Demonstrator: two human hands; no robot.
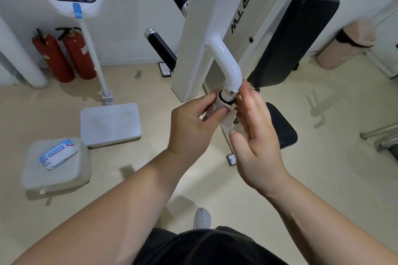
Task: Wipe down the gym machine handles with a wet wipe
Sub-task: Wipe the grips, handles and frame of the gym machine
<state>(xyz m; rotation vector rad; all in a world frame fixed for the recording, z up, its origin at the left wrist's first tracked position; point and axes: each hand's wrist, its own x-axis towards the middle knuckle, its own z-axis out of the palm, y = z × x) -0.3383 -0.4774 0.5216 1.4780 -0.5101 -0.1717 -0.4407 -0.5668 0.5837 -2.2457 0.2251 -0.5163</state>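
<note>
Both forearms reach forward from the lower edge of the view and meet at the end of the gym machine handle (228, 64), a white bent tube that comes off the white upright (200, 34) and turns down toward the person. The left hand (193, 122) comes in from the left with its wrist straight. Its fingers are curled round the wet wipe (225, 115) and the thumb is pressed along the top, so it grips the wipe wrapped over the handle's lower end, just below the chrome collar (231, 92). A loose corner of the wipe hangs between the two hands. The right hand (257, 135) stands on edge with its palm turned toward the left one. Its fingers are straight and slightly spread, with their tips up beside the collar, and the thumb points inward toward the wipe; it is open and grips nothing. The black grip under the wipe is mostly hidden. Behind the hands are the black back pad (297, 34) and the seat (282, 127). On the floor toward the left edge, a pack of wipes (58, 154) lies on top of a grey box (64, 176), next to a standing scale (111, 123).
</note>
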